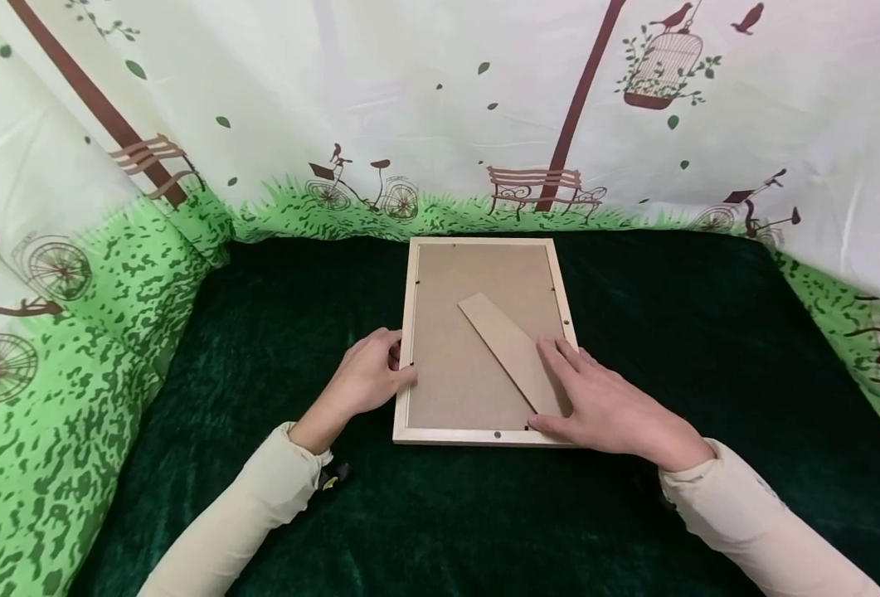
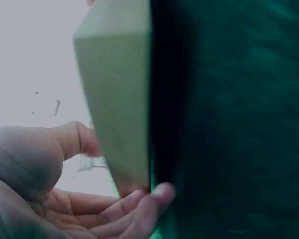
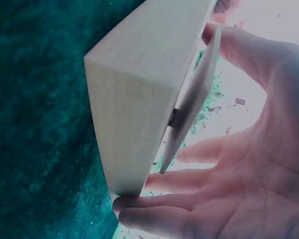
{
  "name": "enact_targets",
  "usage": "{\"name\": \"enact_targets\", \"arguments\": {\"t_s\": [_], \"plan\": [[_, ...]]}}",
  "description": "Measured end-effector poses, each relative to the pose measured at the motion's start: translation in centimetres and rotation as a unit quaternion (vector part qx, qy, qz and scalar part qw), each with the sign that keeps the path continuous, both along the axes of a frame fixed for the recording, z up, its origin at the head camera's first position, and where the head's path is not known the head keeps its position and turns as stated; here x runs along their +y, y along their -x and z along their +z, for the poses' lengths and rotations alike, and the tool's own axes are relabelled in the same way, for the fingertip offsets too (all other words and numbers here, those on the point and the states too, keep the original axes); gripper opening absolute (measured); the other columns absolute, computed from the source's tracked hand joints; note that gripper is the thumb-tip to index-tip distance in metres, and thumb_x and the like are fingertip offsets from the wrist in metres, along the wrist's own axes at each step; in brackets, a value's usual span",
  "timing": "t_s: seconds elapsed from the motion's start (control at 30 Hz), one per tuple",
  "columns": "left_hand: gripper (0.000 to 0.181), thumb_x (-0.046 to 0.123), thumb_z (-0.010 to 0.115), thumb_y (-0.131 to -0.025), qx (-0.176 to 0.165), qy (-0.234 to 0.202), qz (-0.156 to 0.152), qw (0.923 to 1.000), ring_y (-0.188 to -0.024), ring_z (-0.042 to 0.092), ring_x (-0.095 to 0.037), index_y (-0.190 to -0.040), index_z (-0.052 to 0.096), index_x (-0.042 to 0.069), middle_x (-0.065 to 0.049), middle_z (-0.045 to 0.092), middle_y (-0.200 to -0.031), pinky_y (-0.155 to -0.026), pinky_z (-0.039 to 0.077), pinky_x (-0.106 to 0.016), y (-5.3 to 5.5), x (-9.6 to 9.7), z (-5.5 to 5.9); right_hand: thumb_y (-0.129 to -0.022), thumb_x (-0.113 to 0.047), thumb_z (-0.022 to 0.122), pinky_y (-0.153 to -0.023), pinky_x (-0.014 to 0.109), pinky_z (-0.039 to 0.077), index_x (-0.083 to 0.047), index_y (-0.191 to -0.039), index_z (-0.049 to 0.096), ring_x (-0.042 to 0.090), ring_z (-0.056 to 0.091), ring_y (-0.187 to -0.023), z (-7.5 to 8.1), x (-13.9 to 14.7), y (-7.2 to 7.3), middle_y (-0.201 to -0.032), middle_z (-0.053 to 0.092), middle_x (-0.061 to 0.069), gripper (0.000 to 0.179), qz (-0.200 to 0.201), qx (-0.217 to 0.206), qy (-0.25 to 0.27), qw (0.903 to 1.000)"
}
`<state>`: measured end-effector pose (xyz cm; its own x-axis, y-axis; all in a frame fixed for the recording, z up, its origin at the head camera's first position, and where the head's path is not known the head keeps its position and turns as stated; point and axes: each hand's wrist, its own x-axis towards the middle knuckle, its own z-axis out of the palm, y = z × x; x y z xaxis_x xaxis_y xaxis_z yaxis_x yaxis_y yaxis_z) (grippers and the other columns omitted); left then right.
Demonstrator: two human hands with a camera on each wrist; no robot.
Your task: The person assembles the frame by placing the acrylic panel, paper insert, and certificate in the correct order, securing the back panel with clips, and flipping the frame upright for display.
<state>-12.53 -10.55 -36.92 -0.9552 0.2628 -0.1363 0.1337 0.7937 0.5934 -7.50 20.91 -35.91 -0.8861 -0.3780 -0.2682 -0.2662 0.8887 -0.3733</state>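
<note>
A light wooden picture frame lies with its brown backing board facing up. On the board a tapered easel stand lies slanted. At the frame's left edge my left hand pinches it, thumb over the top and fingers at the side; the left wrist view shows fingertips at the lower edge. My right hand rests over the lower right corner with fairly straight fingers. One finger touches the stand, others reach over the right side, and the thumb lies near the bottom rail.
Dark green velvety cloth covers the surface under the frame. Behind and at the sides hangs a white curtain printed with bicycles, benches and leaves. A small dark item shows at the left cuff.
</note>
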Motion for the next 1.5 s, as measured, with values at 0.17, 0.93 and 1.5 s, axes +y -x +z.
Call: {"name": "enact_targets", "arguments": {"t_s": [0.17,0.93,1.5], "plan": [[0.058,0.01,0.067,-0.088,0.014,-0.062,0.018,0.9978,-0.087,0.062,-0.017,-0.142,0.05,0.0,-0.009,0.052,-0.102,-0.071,0.055,-0.027,-0.5,0.5,1.8,-0.09,-0.069,0.054,-0.112,0.064,0.032,-0.015,-0.161,0.015,0.045,0.027,-0.148,0.4,0.1,0.2,-0.165,0.017,0.02,0.098,-0.01,0.009,0.008,0.9999],[0.082,0.019,0.087,-0.077,0.019,-0.343,-0.092,0.9348,-0.132,0.049,-0.021,-0.148,0.047,0.012,-0.003,0.037,-0.15,-0.112,0.043,-0.03,-3.2,0.3,5.4,-0.092,-0.052,0.065,-0.092,0.05,0.054,-0.009,-0.159,0.022,0.032,0.06,-0.121,2.0,1.2,1.1,-0.145,0.05,0.02,0.09,-0.045,0.034,0.087,0.9946],[0.054,0.009,0.077,-0.086,0.137,-0.399,-0.172,0.8903,-0.139,0.046,-0.022,-0.135,0.059,0.0,-0.007,0.045,-0.151,-0.11,0.045,-0.035,-1.9,1.6,8.2,-0.095,-0.039,0.067,-0.075,0.029,0.056,-0.025,-0.16,0.021,0.034,0.057,-0.124,2.1,1.7,1.6,-0.153,0.04,0.015,0.081,-0.081,-0.047,0.268,0.9589]]}}
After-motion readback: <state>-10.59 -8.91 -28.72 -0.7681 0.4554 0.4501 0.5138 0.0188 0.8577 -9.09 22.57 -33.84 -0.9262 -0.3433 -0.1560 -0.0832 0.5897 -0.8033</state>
